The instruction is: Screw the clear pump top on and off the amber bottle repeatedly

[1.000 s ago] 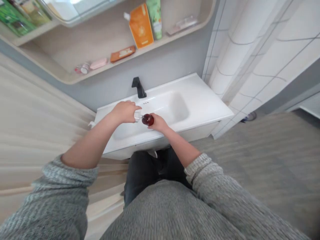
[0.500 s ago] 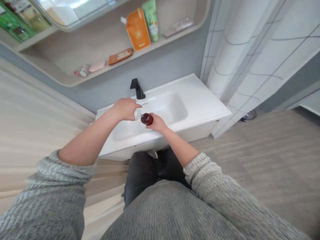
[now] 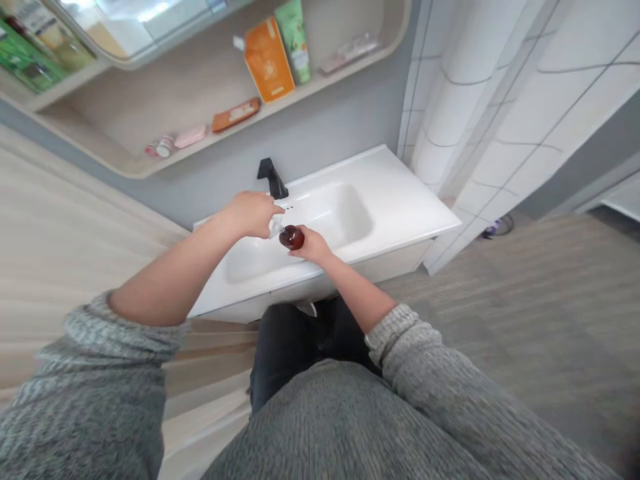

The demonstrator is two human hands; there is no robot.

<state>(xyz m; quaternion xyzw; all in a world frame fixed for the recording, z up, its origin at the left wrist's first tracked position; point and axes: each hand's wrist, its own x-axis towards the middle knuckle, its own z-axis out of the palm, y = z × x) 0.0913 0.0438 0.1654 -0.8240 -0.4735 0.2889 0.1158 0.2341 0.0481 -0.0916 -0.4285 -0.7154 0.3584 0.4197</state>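
Note:
Over the white sink basin [image 3: 353, 215], my right hand [image 3: 313, 245] is closed round a dark red-brown bottle [image 3: 291, 237]. My left hand [image 3: 253, 213] is closed on a clear, whitish container [image 3: 275, 226], mostly hidden by the fingers. The container is tilted, and its narrow end meets the top of the brown bottle. Whether liquid passes between them is too small to tell. Just behind my left hand stands a black faucet [image 3: 273, 179].
Above the sink runs a wall shelf [image 3: 200, 143] with an orange pouch [image 3: 269, 61], a green tube [image 3: 294, 40], an orange packet [image 3: 235, 115] and small items. A beige curtain [image 3: 75, 227] hangs at left. White tiled pipe casing [image 3: 450, 120] rises at right.
The view has shifted slightly. Both hands keep the same hold, with the clear container still against the brown bottle.

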